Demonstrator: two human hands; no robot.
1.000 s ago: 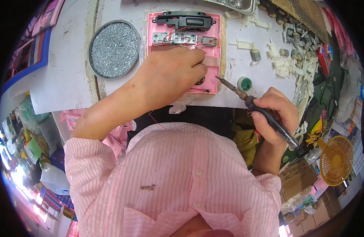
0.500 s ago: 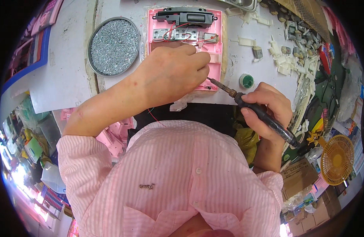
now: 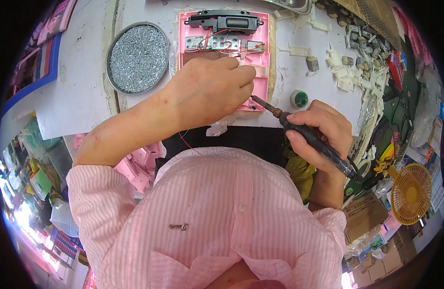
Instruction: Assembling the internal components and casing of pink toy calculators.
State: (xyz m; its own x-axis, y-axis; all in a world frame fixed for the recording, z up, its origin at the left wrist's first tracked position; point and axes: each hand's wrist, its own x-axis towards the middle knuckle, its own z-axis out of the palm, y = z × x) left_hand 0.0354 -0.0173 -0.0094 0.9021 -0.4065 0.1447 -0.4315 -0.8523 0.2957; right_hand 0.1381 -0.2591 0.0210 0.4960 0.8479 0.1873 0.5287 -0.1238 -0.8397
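Note:
A pink plastic casing [image 3: 264,72] lies on the table ahead of me. It holds a black plastic unit [image 3: 222,21], metal plates [image 3: 219,43] and thin red wires. My left hand [image 3: 210,89] reaches over its lower part with curled fingers pressed together; whatever they pinch is hidden beneath them. In my right hand [image 3: 325,130] is a soldering iron [image 3: 308,135] with a black handle, pointing up and left. Its tip is close beside my left fingers, over the casing's lower right part; whether it touches anything I cannot tell.
A round metal dish [image 3: 137,58] full of small screws stands on the left. A green-and-white spool [image 3: 299,98] sits right of the casing. White plastic parts and small motors [image 3: 347,70] lie scattered farther right. A yellow fan [image 3: 410,194] stands at the lower right.
My right hand and the soldering iron have shifted slightly left. My left hand has hardly moved and stays curled over the casing.

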